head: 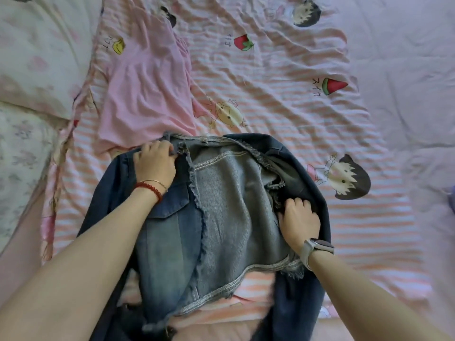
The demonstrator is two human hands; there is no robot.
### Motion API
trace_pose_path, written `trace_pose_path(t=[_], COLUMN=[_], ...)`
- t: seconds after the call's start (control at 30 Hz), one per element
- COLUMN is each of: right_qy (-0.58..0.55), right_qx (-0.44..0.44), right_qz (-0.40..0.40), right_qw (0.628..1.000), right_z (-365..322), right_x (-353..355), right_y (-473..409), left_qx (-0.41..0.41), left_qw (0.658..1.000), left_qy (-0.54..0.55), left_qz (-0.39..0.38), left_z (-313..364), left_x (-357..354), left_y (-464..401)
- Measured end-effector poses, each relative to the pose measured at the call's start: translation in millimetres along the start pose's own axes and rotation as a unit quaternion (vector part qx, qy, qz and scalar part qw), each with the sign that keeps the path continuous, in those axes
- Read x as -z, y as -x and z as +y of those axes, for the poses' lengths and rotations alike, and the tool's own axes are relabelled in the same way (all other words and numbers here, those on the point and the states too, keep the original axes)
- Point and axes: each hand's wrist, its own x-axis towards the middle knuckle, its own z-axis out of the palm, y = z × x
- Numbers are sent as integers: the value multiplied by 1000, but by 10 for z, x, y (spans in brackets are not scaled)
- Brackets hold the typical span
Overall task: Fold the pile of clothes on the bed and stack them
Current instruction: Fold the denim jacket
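Denim jacket (221,205) lies spread on the striped sheet (283,99), its paler inside and frayed edges showing. Left hand (155,163) has its fingers curled over the fabric near the collar; right hand (299,221) grips a bunched fold at the jacket's right side. Pink garment (145,89) lies on the sheet just beyond the collar, touching it. Floral pillow (34,60) sits at the far left. A red bracelet (150,189) circles the left wrist, a watch (316,251) the right.
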Motion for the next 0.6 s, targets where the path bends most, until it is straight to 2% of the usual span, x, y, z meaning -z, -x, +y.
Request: trace_pose_path(t=[0.07, 0.17, 0.2, 0.27, 0.33, 0.37, 0.4, 0.43, 0.5, 0.53, 0.57, 0.6], right_qy=[2, -160, -221, -288, -348, -383, -411, -445, -518, -531, -527, -523], right_qx=[5, -42, -58, -71, -40, 7, 74, 148, 249, 265, 263, 243], right_qz=[15, 80, 105, 158, 232, 261, 266, 233, 65, -2, -23, -1], right_qw=[1000, 983, 968, 942, 907, 886, 869, 852, 816, 805, 808, 817], right_z=[53, 88, 97, 111, 81, 22, -72, -192, -460, -545, -580, -563], right_x=[7, 135, 200, 413, 724, 893, 1045, 1163, 1249, 1216, 1170, 1103], right_y=[12, 89, 133, 210, 258, 280, 309, 349, 450, 484, 506, 530], left_qx=[-4, -133, -192, -260, -194, -126, -43, 51, 205, 245, 269, 280], left_qw=[1000, 990, 979, 949, 938, 933, 918, 881, 740, 673, 628, 608], left_qy=[-7, -44, -57, -73, 44, 145, 266, 393, 591, 647, 674, 677], left_qz=[6, -14, -42, -163, -284, -305, -290, -260, -248, -262, -282, -307], left_z=[14, 209, 298, 383, 331, 310, 304, 313, 308, 276, 235, 207], left_x=[68, 64, 30, -99, -247, -250, -226, -153, 43, 113, 170, 213], left_y=[-18, 359, 555, 941, 1146, 1166, 1156, 1106, 933, 852, 781, 728])
